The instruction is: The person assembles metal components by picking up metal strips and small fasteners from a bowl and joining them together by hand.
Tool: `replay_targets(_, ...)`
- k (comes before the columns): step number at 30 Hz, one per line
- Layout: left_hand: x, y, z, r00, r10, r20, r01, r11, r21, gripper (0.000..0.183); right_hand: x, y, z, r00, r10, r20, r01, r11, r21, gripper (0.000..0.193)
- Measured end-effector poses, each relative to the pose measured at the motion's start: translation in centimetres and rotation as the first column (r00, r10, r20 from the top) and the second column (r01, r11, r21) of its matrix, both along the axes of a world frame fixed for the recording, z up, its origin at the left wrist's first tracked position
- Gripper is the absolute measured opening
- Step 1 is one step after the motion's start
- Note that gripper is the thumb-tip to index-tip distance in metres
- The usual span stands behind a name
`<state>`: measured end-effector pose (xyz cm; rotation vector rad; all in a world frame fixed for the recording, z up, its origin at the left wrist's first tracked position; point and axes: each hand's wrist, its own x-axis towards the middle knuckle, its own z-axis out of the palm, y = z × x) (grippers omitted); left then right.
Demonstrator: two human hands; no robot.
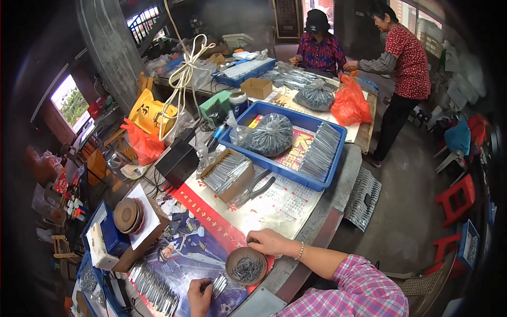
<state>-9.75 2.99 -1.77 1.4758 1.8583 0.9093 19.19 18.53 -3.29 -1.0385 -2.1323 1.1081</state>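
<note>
My left hand (198, 298) is at the lower middle of the table, its fingers curled round a few short silvery metal rods (219, 286) that stick out to the right. To the right of them stands a round brown bowl (230, 260) with many small dark metal pieces (247, 269) in it. My right hand (268, 243) is over the bowl's far rim with fingertips pinched together. Whatever is between those fingertips is too small to make out. Left of my left hand lies a long row of silvery metal rods (154, 289).
Farther off are a pair of pliers (260, 188), a cardboard box of rods (226, 195) and a blue tray (311, 182) holding a bagged heap (272, 136). A stack of brown bowls (128, 215) sits on a box at left. Two people work at the far end.
</note>
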Motion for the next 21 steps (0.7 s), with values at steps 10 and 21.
replay_targets(10,-0.24,-0.11,-0.02,1.0,-0.016,-0.016,0.016,1.0,0.005,0.015,-0.12,-0.28,0.43,1.0,-0.01,-0.012,0.009,1.0,-0.011,0.022)
replay_targets(21,-0.11,-0.17,-0.06,1.0,-0.019,-0.007,0.019,1.0,0.003,0.016,-0.45,-0.57,0.25,0.995,-0.079,-0.059,0.08,0.997,0.015,0.022)
